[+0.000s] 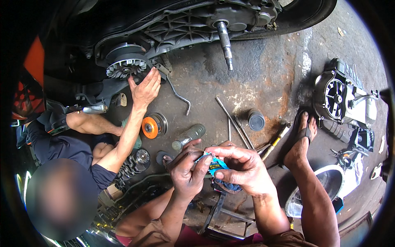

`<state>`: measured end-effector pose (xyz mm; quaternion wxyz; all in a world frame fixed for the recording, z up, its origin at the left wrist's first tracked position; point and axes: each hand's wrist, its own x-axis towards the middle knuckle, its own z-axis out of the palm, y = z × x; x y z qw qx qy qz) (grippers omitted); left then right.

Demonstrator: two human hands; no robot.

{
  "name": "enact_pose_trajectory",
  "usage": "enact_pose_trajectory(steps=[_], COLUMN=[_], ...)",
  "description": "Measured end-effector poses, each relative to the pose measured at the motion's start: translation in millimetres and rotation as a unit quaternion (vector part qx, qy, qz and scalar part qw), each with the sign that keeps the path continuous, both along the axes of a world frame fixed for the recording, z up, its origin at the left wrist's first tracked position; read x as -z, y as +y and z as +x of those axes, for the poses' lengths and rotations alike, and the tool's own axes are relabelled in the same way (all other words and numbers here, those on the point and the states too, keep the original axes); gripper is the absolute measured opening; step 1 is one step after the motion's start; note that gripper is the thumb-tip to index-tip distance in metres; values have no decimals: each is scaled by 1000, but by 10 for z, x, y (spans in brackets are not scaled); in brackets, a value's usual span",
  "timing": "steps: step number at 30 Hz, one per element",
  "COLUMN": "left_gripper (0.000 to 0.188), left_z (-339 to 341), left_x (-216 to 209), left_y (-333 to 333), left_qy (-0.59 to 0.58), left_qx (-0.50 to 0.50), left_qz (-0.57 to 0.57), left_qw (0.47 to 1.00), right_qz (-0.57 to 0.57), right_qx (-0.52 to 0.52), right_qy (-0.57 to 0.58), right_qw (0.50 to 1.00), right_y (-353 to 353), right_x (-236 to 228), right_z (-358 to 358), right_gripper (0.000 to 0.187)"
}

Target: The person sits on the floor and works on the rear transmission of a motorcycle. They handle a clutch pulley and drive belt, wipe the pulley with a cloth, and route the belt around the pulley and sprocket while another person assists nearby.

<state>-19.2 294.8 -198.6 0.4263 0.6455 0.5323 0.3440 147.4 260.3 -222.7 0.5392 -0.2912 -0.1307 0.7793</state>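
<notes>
1. Black engine casing [181, 24] of a scooter fills the top of the view, its ribbed side open and a bare steel shaft [225, 41] sticking down toward the floor.
2. Stained concrete floor [263, 78] spreads below it, littered with parts and tools.
3. Over on the right lies a removed black cover [335, 96] with a round fan grille, near the person's sandalled foot [302, 142].
4. A co-worker's hand [145, 88] reaches up from the left, fingers spread against the finned pulley [126, 66] on the engine.
5. Down centre, the left hand [187, 171] and the right hand [242, 168] meet close together, both pinched shut on a small blue packet [216, 164] held between the fingertips above the person's lap.
6. Just beyond them on the floor: an orange-faced round part [152, 126], a clear plastic bottle [189, 136] lying on its side, and a dark cylindrical cap [256, 120].
7. Thin metal rods [234, 125] lie crossed between the bottle and the cap, with a yellow-handled screwdriver [275, 143] just beside the foot.
</notes>
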Motion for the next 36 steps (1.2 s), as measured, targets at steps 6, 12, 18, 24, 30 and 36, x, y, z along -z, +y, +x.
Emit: enact_pose_trajectory(steps=[6,12,18,24,30,36], left_gripper=[20,47,43,42,20,24], left_z=[-46,-102,53,-309,-552,-484], left_x=[382,921,1230,1750,1868,1824], left_y=[-8,74,-806,-1757,-1775,-1760], left_qy=[130,380,131,412,300,307], left_qx=[-65,-84,-7,281,267,316], left_qz=[-116,-125,-154,-64,-28,-133], left_qw=[983,912,979,865,916,888], right_qz=[-59,-53,-35,10,-3,33], right_qx=[157,232,315,333,327,253], right_qy=[101,-94,-52,-90,-55,-122], right_qw=[981,967,947,939,944,959], right_y=[4,-59,-65,-99,19,480], right_x=[151,317,326,191,148,74], right_z=[-34,409,674,756,641,616], right_gripper=[46,53,48,48,46,51])
